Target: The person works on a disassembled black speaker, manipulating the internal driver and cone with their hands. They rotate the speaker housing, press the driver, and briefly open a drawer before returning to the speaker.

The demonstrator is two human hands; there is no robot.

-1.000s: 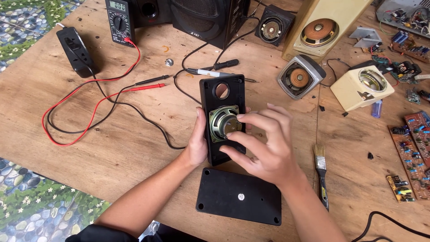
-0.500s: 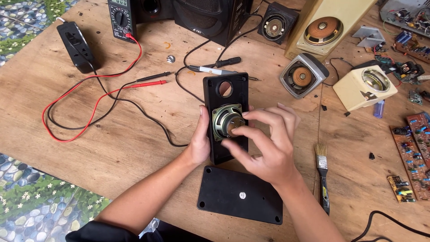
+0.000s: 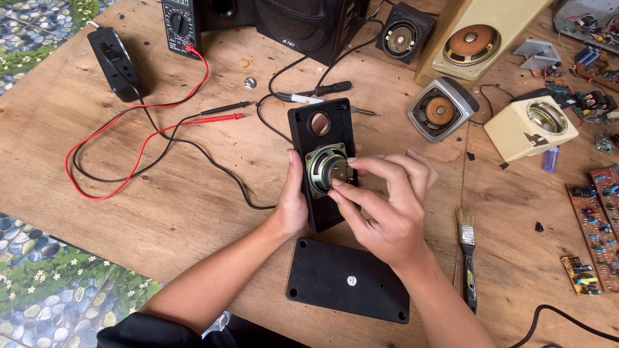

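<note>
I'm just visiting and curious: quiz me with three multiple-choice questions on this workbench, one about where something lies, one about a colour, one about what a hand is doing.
1. Where is the paintbrush?
A. right of the right hand
B. beside the meter
C. on the floor

2. What colours are the two meter probe leads?
A. blue and white
B. red and black
C. both yellow

3. What is the left hand doing?
A. lying flat on the table
B. holding a screwdriver
C. gripping the edge of the black speaker panel

Answers: 1 A, the brush lies on the wood just right of that hand. 2 B, one red and one black wire loop from the meter. 3 C, its thumb lies along the panel's left edge.
</note>
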